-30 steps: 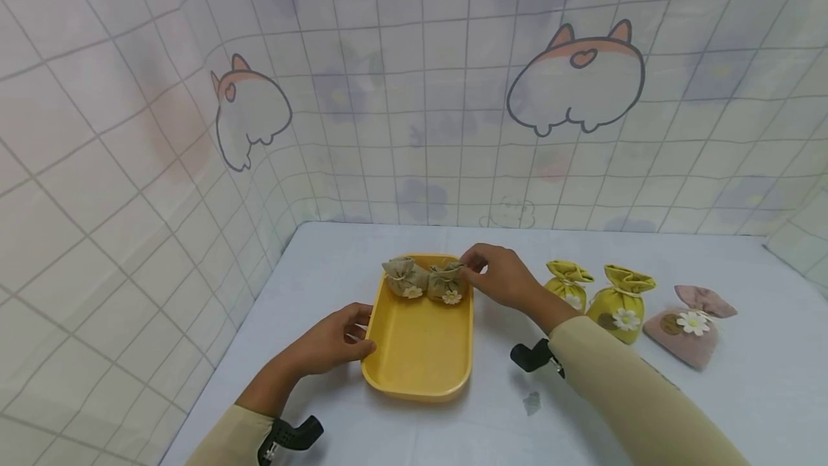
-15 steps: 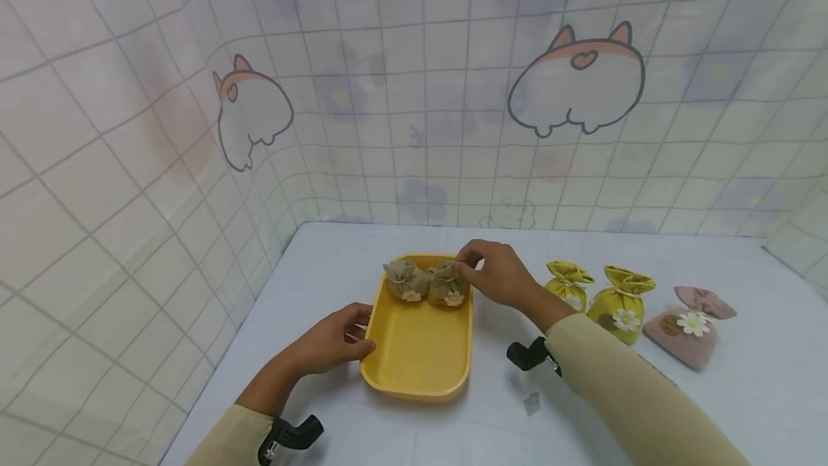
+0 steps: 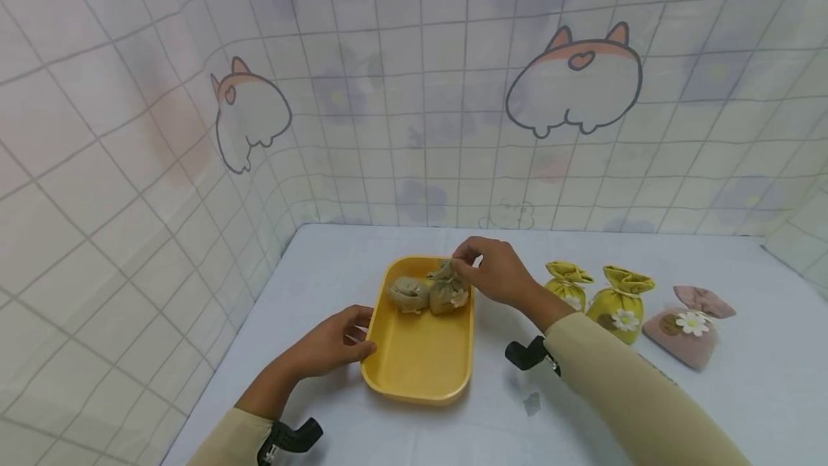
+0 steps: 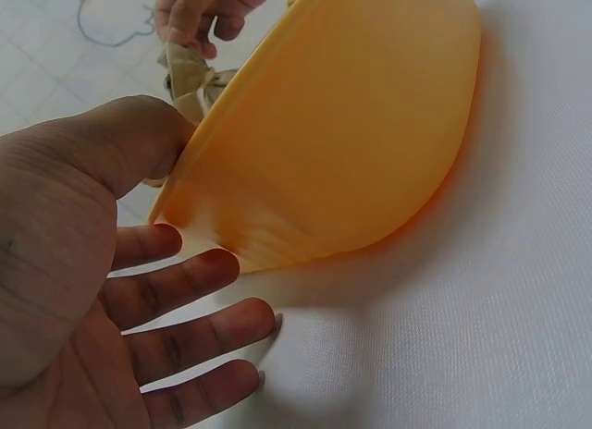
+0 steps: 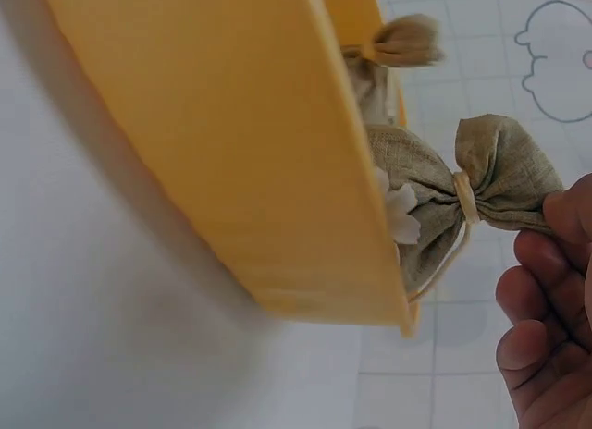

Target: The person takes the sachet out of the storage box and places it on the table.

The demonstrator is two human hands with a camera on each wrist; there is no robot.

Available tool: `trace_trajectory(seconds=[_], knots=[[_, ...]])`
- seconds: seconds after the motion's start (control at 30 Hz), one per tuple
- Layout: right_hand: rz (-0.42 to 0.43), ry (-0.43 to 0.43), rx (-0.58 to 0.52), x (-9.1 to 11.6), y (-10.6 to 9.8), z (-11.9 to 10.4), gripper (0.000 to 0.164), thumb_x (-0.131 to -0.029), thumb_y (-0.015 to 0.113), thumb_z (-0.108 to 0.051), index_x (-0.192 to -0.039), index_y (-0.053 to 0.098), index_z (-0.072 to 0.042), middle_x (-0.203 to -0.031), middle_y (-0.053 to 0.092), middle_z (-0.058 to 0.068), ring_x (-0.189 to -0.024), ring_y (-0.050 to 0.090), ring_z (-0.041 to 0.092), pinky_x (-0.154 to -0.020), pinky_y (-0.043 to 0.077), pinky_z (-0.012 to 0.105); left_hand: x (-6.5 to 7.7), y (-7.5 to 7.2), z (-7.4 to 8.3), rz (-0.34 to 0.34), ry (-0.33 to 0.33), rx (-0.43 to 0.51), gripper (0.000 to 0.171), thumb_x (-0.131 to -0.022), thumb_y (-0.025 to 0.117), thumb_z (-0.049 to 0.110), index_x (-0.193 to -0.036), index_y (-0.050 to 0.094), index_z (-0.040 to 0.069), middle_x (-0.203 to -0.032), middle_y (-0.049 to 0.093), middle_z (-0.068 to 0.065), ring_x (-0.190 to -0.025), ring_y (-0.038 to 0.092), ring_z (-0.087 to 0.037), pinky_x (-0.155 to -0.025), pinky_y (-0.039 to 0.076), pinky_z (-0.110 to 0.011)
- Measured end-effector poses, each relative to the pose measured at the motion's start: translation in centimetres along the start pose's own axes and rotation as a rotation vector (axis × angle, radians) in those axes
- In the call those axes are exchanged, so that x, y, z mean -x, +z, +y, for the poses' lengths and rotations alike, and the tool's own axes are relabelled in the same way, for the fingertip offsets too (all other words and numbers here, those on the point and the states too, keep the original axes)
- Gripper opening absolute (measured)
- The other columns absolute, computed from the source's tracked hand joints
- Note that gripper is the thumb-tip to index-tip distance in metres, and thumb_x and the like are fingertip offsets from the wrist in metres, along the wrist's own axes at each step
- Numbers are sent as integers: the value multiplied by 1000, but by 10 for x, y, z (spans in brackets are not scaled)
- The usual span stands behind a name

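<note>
We see the tray [image 3: 420,362] on the table [image 3: 498,430], set between the two hands and nearer the table's left edge than its right. Near the tray's far edge lie two tan bags: the right bag [image 3: 442,300] at the far right corner, the left bag [image 3: 407,295] just beside it, towards the far left corner.

The right hand [image 3: 493,270] pinches the right bag by its gathered top, above the string [image 5: 465,198]. We judge this a handy place to hold, since the top sticks up past the tray's rim and the filled body need not be squeezed. The bag's flower [image 3: 459,298] faces the near side.

The left hand [image 3: 333,340] grips the tray lightly at its left edge, thumb over the rim and fingers loosely spread by the outer wall; we take this as steadying it.

Towards the table's right edge we find the small yellow bag [image 3: 566,289], partly behind the right sleeve [image 3: 621,380], then the large yellow bag [image 3: 609,313] and the pink bag [image 3: 695,342], apart from the tray, perhaps to keep colours separate.
</note>
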State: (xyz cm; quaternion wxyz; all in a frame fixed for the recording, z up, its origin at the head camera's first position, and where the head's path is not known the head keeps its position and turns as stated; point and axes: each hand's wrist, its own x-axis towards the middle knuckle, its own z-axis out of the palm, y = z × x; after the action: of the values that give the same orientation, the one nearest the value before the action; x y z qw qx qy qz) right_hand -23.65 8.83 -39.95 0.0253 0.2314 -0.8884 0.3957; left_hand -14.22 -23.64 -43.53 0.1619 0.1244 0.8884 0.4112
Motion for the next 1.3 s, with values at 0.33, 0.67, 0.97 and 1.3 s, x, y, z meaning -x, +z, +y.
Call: trace_trajectory(seconds=[0.33, 0.67, 0.97, 1.3], knots=[[55, -32, -17, 1, -18, -15, 8, -99, 70, -26, -100, 70, -18, -91, 67, -6, -84, 61, 17, -76, 54, 35, -1, 0, 0, 2, -7, -6, 57, -95, 75, 31, -143, 53, 10, -133, 61, -4, -112, 62, -20, -96, 54, -42], [108, -13, -2, 7, -35, -25, 7, -97, 71, -25, -98, 70, -18, -91, 67, -4, -85, 59, 18, -75, 54, 34, -2, 1, -2, -4, -3, -3, 57, -95, 75, 32, -144, 52, 12, -133, 61, -4, -112, 62, -20, -94, 56, -41], [116, 11, 25, 17, -53, -26, 8, -97, 71, -24, -98, 69, -16, -91, 66, -2, -85, 60, 21, -74, 54, 35, -3, -1, -2, -9, 14, -4, 56, -96, 75, 30, -143, 52, 11, -131, 61, -5, -112, 62, -21, -93, 55, -41], [109, 66, 64, 33, -71, -18, 9, -98, 69, -26, -99, 69, -16, -91, 66, -1, -83, 59, 21, -71, 54, 36, -4, 1, -2, 3, -22, -4, 57, -95, 75, 29, -144, 53, 11, -131, 62, -4, -112, 62, -21, -94, 55, -43]])
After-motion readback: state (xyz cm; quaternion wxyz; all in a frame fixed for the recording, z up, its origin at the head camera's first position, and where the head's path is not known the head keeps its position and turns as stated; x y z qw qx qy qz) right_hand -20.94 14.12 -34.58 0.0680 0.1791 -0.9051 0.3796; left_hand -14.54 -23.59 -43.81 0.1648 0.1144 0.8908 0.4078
